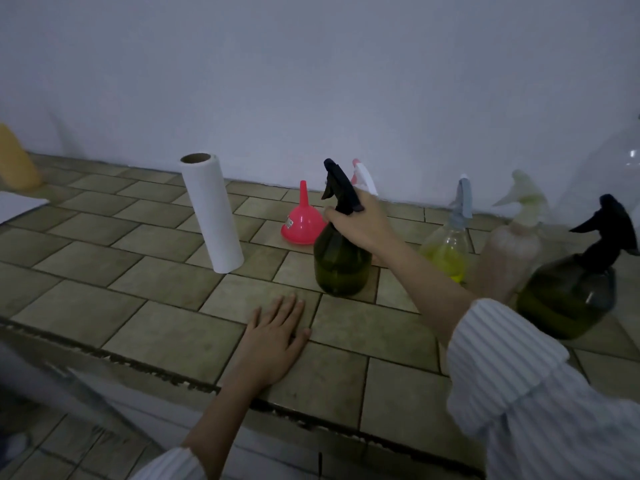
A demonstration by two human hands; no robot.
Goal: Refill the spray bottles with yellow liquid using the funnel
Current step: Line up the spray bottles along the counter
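Observation:
A dark green spray bottle [341, 265] with a black trigger head stands upright on the tiled counter [166, 271]. My right hand [360, 223] is closed around its neck just under the trigger. My left hand [275, 336] lies flat on the counter near the front edge, fingers spread, holding nothing. A pink funnel [303, 221] rests upside down just behind and left of the bottle. To the right stand a clear bottle with yellow liquid [446, 254], a blurred pale bottle [512, 251] and a second dark bottle [571, 292]. A white and pink spray head [363, 176] shows behind my right hand.
A paper towel roll [211, 213] stands upright left of the funnel. An orange object [17, 157] and a white sheet [17, 204] sit at the far left. A large clear container [613, 161] is at the right edge. The white wall runs close behind.

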